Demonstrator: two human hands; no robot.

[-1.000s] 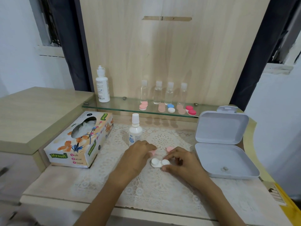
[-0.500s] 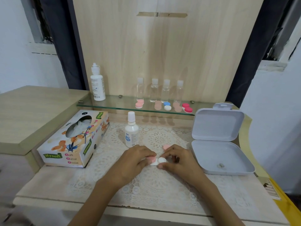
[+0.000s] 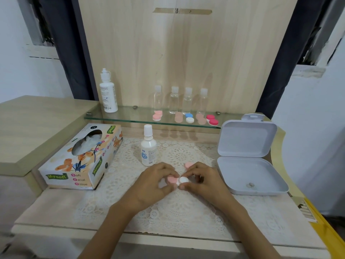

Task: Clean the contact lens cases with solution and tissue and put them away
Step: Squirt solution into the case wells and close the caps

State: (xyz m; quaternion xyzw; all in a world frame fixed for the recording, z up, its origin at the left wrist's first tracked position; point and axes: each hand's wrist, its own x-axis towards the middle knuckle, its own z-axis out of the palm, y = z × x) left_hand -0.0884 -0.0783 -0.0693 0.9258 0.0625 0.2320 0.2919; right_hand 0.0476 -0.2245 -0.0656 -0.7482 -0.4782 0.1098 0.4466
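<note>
A white contact lens case lies on the lace mat between my hands. My left hand pinches a pink cap onto the case's left well. My right hand grips the case's right side, whose well is uncovered. A second pink cap lies on the mat just behind my right fingers. A small white solution bottle stands behind my left hand. The tissue box lies at the left.
An open grey plastic box sits at the right, a small object inside. The glass shelf behind holds a tall white bottle, several clear bottles and several coloured lens cases. A yellow edge runs at the far right.
My left hand has brought the pink cap from beside the case onto its left well. The view has shifted slightly; my right hand stays on the case.
</note>
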